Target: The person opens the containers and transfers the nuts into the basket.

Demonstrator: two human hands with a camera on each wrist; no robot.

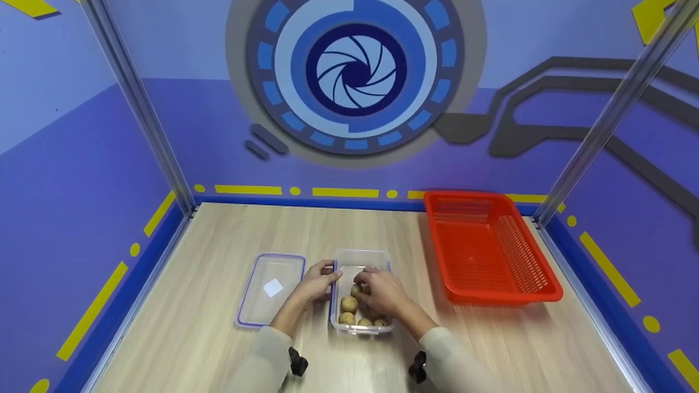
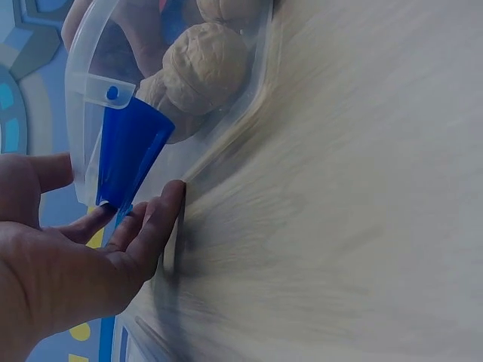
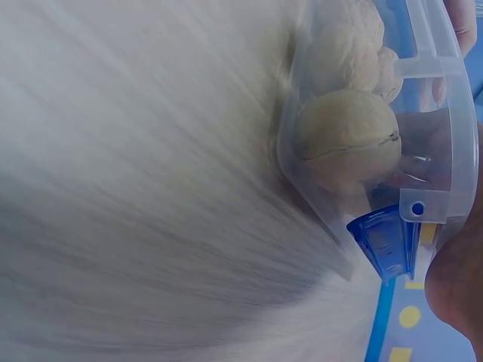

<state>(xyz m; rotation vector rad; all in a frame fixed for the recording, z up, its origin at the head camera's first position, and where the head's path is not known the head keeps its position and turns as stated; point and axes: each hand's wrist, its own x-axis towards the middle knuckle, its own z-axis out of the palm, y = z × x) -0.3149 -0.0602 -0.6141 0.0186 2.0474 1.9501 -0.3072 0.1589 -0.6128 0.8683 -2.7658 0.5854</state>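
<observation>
A clear plastic food container (image 1: 361, 255) with blue side latches stands on the table and holds several walnuts (image 1: 348, 304), mostly at its near end. My left hand (image 1: 317, 283) holds its left wall, thumb over the rim and fingers outside; in the left wrist view those fingers lie beside a blue latch (image 2: 128, 147). My right hand (image 1: 382, 292) reaches down into the container, fingers curled at a walnut (image 1: 356, 290) near the middle. Through the clear wall, the right wrist view shows a large walnut (image 3: 347, 136) close up; the right fingertips are mostly hidden there.
The container's lid (image 1: 271, 316), clear with a purple-blue edge and a white square label (image 1: 273, 287), lies flat to the left. A red perforated basket (image 1: 453, 292) stands at the right rear of the wooden table (image 1: 262, 224). Patterned blue walls (image 1: 202, 120) enclose the table.
</observation>
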